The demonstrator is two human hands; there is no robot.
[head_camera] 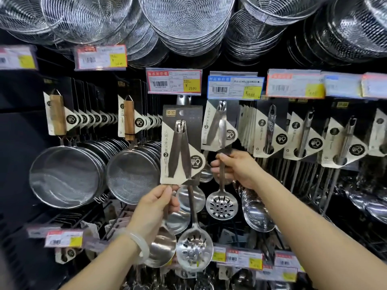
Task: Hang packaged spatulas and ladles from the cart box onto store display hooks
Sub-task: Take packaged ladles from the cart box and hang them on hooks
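My left hand [159, 204] grips the handles of a packaged two-piece set [181, 147], a ladle and a slotted skimmer on a black-and-cream card, held upright in front of the display. Its slotted bowl [194, 249] hangs below my wrist. My right hand [234, 168] grips the handle of a second packaged set [219, 126], whose card sits just under the blue price tag [235, 87]; its slotted bowl [222, 205] dangles below. The display hooks are hidden behind the cards and tags. The cart box is out of view.
Rows of carded ladles [270, 132] hang to the right, mesh strainers with wooden handles [67, 176] to the left, wire skimmers [186, 19] overhead. A red price tag [173, 81] sits above the left-hand set. More price tags [236, 258] line a lower rail.
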